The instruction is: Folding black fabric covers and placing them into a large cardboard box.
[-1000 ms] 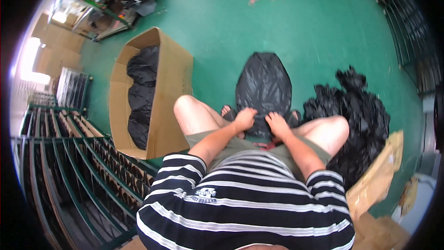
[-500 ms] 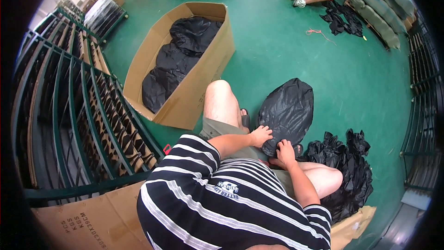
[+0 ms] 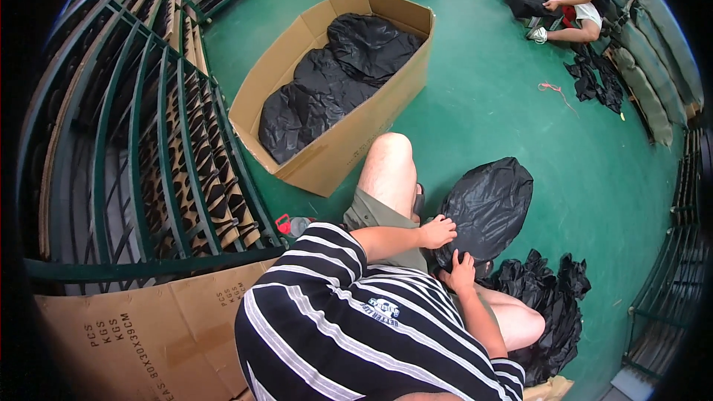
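A filled black plastic bag (image 3: 488,208) lies on the floor between my legs, rounded at its far end. My left hand (image 3: 438,232) grips the near left edge of the bag, fingers bent over the plastic. Beside it, my right hand (image 3: 460,275) is closed on the bag's near end, its thumb side toward the left hand. What lies inside the bag is hidden. Next to my right leg is a crumpled heap of black plastic bags (image 3: 538,289).
At the left stands an open cardboard box (image 3: 371,130) holding several full black bags (image 3: 371,48). Green metal racks (image 3: 141,200) line the left side. A red-topped clear bottle (image 3: 293,225) stands near my left side. Far right, a person (image 3: 575,0) sits handling black material by stacked sacks (image 3: 653,67).
The whole scene has shifted right in the picture as my head turned, bringing the seated person more into view. Both hands stay on the bag's near end.
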The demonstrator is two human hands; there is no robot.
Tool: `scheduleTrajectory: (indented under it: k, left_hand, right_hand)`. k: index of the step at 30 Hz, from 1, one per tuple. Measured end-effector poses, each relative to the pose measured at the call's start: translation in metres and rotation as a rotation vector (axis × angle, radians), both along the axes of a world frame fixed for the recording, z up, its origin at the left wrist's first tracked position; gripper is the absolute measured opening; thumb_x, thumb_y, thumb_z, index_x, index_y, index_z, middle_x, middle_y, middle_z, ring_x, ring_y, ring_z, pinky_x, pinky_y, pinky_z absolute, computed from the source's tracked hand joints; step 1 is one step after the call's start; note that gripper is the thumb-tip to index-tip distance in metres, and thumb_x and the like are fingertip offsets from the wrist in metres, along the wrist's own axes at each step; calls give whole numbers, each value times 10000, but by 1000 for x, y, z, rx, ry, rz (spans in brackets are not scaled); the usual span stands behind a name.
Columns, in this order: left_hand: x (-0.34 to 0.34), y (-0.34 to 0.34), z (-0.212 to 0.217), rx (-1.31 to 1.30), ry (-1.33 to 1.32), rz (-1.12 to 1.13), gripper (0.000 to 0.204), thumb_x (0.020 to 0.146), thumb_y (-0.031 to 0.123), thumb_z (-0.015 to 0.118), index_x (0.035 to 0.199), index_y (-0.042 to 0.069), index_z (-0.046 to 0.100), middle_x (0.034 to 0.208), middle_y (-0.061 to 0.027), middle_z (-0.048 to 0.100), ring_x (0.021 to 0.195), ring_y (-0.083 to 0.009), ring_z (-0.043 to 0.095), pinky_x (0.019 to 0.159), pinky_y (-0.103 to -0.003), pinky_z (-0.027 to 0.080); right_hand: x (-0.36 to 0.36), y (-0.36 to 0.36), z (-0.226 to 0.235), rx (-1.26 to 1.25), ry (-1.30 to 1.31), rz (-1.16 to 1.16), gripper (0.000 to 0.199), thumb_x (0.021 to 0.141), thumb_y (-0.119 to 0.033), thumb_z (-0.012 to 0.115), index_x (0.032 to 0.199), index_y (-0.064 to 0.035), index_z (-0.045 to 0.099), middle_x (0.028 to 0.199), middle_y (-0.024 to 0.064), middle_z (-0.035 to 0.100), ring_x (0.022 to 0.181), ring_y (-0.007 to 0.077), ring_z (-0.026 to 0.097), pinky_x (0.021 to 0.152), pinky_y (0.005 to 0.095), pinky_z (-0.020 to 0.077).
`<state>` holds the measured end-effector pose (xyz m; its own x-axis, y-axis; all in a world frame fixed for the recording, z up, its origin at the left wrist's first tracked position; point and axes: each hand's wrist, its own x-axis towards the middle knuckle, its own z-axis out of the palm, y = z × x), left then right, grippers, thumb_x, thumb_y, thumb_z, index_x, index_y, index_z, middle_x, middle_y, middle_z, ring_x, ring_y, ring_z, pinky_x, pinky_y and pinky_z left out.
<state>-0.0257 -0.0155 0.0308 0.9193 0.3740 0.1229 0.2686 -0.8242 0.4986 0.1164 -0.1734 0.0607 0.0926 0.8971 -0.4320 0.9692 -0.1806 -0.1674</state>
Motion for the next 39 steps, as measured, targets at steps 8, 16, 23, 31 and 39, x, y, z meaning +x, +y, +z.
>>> scheduleTrajectory:
  k: [8,16,23,31,39]
  left_hand:
    - [-5,2,-12,66,-118,-210,337,734,236,596,1059,151,623,1057,-103,546,1068,-307,510,889,-445,423]
    - [14,10,-8,-63,111,-214,387,789,128,582,1174,157,597,1217,-135,504,1175,-333,435,960,-448,383]
    - [-14,7,-26,41,99,-250,417,732,163,603,1149,157,586,1141,-156,508,1072,-360,496,869,-474,457]
    - [-4,4,3,-41,471,-334,614,744,175,615,1344,214,487,1334,-143,411,1256,-318,373,909,-487,407]
    - [6,1,13,99,519,-374,698,738,234,667,1392,227,421,1368,-154,385,1281,-320,347,926,-496,397]
  right_hand:
    - [-7,-2,6,39,150,-110,798,658,-375,723,1364,-115,456,1372,297,343,1271,429,364,1034,480,359]
    - [6,18,-24,521,256,-1026,518,762,-365,694,1186,-91,579,1110,197,594,1041,387,554,934,466,406]
    - [-31,27,-8,282,198,-1670,734,546,-551,828,997,5,667,1059,212,651,991,372,615,887,435,474]
    - [-20,8,-120,-268,1558,-1984,667,767,-566,688,1261,-162,494,1285,84,538,1194,305,472,952,567,344]
    - [-16,8,-135,-25,1834,-1913,499,803,-547,645,1109,-155,608,1133,73,635,1046,280,583,881,570,426]
